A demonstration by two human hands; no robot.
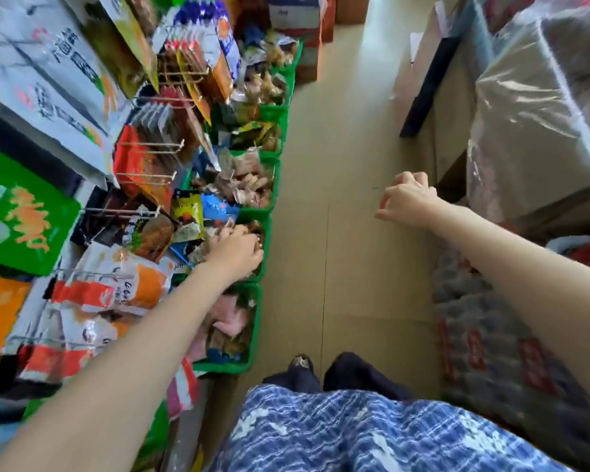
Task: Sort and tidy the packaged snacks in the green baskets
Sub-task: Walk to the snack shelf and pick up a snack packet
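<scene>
A row of green baskets runs along the floor on the left, each filled with small packaged snacks. My left hand (237,248) reaches down into the second basket from me (266,240), its fingers curled among brown snack packets (252,229); whether it grips one is hidden. The nearest basket (252,335) holds pink and brown packets (229,318). Farther baskets (275,185) hold more wrapped snacks. My right hand (404,197) hangs in the air over the aisle floor, fingers loosely curled, with nothing visible in it.
Hanging snack bags on metal pegs (143,175) crowd the rack on the left above the baskets. Cardboard boxes and plastic-wrapped goods (525,114) stand on the right. Wrapped bottle packs (484,335) lie at the lower right. A tan floor aisle (338,165) runs between.
</scene>
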